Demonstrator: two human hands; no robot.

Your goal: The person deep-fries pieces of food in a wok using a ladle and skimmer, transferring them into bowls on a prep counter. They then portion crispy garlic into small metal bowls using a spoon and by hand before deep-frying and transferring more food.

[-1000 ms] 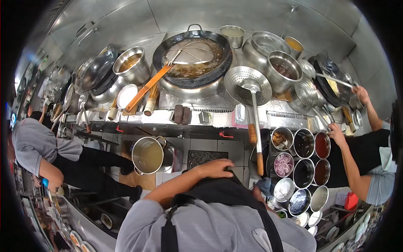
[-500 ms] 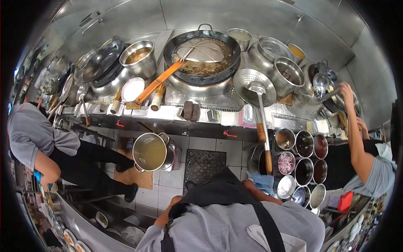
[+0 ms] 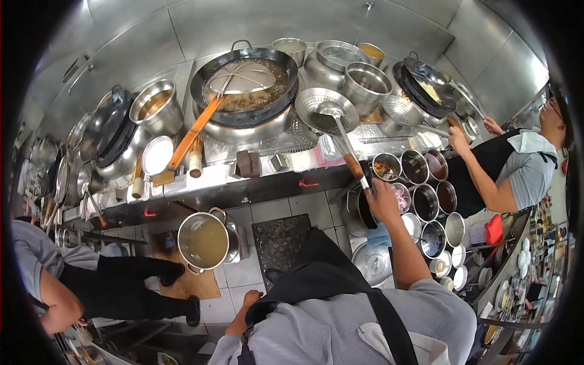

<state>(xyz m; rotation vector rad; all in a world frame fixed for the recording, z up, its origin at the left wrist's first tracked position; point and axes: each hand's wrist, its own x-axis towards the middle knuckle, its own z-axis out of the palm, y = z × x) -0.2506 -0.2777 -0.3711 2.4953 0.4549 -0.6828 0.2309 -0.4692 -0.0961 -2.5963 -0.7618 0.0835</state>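
Observation:
My right hand (image 3: 383,202) is closed round the end of a long-handled ladle (image 3: 347,140). The ladle's bowl rests in a perforated strainer (image 3: 322,100) on the range. Beside the ladle's shaft lies the strainer's wooden handle (image 3: 353,165). Down at my side, left of my apron (image 3: 304,267), my left hand (image 3: 252,297) hangs with fingers curled and nothing visible in it. Farther off, a large wok (image 3: 201,91) holds brown oil, with a round mesh skimmer (image 3: 243,78) across it. The skimmer's wooden handle (image 3: 196,132) points toward me.
Several metal containers of sauces and sliced onion (image 3: 401,198) stand right of my hand. A stockpot of pale liquid (image 3: 204,240) is on the left. A co-worker (image 3: 517,161) works at a wok on the right; another person (image 3: 45,261) stands on the left.
My right hand has come up from my side and taken hold of the ladle's end. The view has turned right. The right co-worker's hands have come down, away from the back.

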